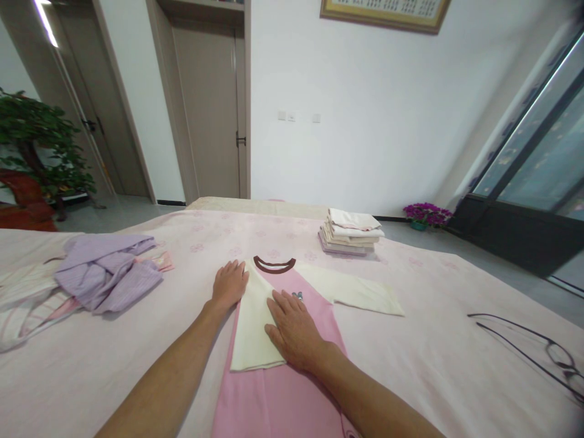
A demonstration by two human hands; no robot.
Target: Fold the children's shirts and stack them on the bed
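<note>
A pink shirt (314, 389) with cream raglan sleeves and a dark brown neckband lies flat, neck pointing away from me. Its left-side sleeve (255, 347) is folded down over the body, while the other sleeve (365, 289) stretches out to the right. My left hand (229, 284) rests open at the folded shoulder edge, fingertips on the cloth. Flat on the chest, partly over the folded sleeve, lies my right hand (294, 328), its fingers spread. A small dark motif (297, 296) shows just beyond those fingers.
On the pink-covered bed (424, 365), a stack of folded clothes (351, 232) stands at the far right. Rumpled purple clothing (109, 271) and striped clothing (31, 307) lie at the left. Eyeglasses (554, 353) rest near the right edge.
</note>
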